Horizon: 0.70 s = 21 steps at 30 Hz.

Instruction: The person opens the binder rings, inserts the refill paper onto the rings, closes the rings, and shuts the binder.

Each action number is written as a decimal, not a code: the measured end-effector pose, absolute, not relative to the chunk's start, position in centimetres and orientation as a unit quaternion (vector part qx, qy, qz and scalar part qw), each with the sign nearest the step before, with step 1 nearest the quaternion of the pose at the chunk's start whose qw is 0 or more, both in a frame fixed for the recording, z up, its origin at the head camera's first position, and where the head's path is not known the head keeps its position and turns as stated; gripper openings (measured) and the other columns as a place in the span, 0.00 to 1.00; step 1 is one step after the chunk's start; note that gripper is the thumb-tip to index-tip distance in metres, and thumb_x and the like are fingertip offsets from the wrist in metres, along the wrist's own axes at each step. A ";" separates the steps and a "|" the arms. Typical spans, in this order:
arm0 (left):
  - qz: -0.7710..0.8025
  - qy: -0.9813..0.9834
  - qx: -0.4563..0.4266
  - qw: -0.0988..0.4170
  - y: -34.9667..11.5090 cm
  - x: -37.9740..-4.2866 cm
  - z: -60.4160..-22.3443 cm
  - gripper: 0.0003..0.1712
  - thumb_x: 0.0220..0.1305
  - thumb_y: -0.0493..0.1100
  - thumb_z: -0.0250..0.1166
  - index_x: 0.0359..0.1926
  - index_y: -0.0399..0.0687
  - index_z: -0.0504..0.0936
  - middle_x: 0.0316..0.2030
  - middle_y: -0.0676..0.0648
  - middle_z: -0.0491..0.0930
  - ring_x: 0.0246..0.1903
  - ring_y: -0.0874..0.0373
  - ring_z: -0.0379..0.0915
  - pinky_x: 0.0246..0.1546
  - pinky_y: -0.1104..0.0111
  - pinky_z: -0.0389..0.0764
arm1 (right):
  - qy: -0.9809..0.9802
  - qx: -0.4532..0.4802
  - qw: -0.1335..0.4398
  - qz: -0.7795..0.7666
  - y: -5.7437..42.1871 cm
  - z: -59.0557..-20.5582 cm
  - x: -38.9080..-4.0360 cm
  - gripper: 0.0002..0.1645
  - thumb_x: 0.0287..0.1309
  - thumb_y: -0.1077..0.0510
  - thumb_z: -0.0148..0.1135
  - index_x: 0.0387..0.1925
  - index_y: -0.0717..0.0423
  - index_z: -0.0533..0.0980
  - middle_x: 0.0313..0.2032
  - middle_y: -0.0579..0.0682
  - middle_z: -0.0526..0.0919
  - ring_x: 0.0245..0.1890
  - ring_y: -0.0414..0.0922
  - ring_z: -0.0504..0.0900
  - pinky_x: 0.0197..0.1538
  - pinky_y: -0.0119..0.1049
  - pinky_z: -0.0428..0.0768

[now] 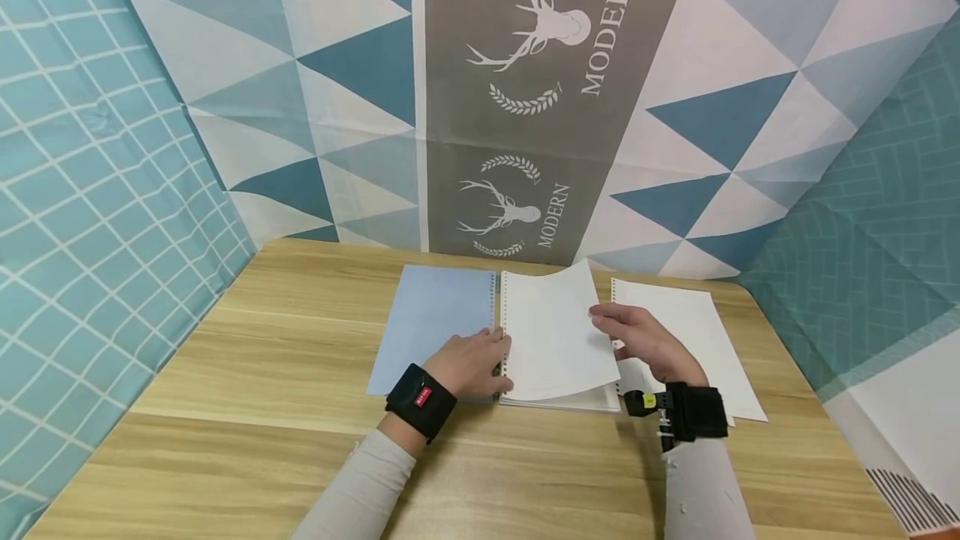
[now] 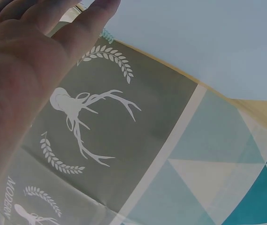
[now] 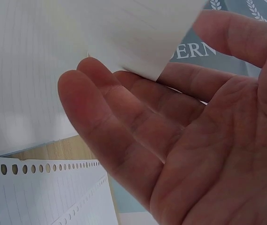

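Observation:
A ring-hole notebook lies in front of me with its white lined page (image 1: 558, 332) lifted and bowed along the right side. My right hand (image 1: 648, 340) holds that page by its right edge, thumb and forefinger together there. In the right wrist view, the lower corner of the page (image 3: 138, 37) hides those two tips, while the other fingers (image 3: 124, 140) stretch out below it. My left hand (image 1: 468, 365) rests beside the punched left edge of the notebook, fingers extended, lying partly over a pale blue sheet or cover (image 1: 431, 315).
More white punched sheets (image 1: 690, 332) lie to the right, partly under my right forearm and hand. The wooden table (image 1: 285, 340) stretches left and toward me. A patterned cloth (image 1: 360, 148) with deer prints hangs behind its far edge.

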<state>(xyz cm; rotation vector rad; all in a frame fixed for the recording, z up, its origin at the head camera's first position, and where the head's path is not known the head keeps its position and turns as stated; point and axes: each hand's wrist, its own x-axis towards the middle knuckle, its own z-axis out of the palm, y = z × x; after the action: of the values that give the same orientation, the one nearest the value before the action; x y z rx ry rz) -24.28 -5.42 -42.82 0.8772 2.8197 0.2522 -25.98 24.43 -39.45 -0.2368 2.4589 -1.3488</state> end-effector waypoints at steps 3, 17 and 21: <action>0.082 0.948 0.294 0.092 -5.4 -24.4 -42.9 0.40 0.69 0.59 0.64 0.73 0.43 0.68 0.75 0.43 0.66 0.74 0.46 0.64 0.64 0.45 0.75 | 0.864 -0.079 0.161 -0.470 24.5 -39.5 -26.0 0.36 0.77 0.45 0.51 0.74 0.64 0.62 0.74 0.67 0.63 0.71 0.62 0.66 0.52 0.42 0.83; 0.085 0.945 0.306 0.084 -5.5 -24.3 -43.0 0.38 0.70 0.58 0.62 0.73 0.43 0.67 0.75 0.41 0.65 0.73 0.45 0.65 0.61 0.45 0.77 | 0.866 -0.070 0.159 -0.468 24.7 -39.5 -26.1 0.35 0.77 0.46 0.50 0.74 0.64 0.63 0.74 0.67 0.64 0.71 0.63 0.66 0.52 0.43 0.85; 0.085 0.945 0.306 0.080 -5.5 -24.3 -43.0 0.38 0.70 0.58 0.63 0.73 0.44 0.68 0.75 0.41 0.66 0.72 0.46 0.66 0.60 0.45 0.78 | 0.866 -0.068 0.160 -0.469 24.8 -39.4 -26.0 0.36 0.77 0.46 0.50 0.74 0.64 0.63 0.74 0.67 0.63 0.71 0.62 0.67 0.51 0.42 0.85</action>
<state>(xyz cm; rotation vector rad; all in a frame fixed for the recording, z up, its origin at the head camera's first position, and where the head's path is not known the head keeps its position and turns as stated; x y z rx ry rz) -24.29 -5.47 -43.04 0.9154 2.8256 0.2544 -26.03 24.77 -39.39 -0.1949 2.4743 -1.3404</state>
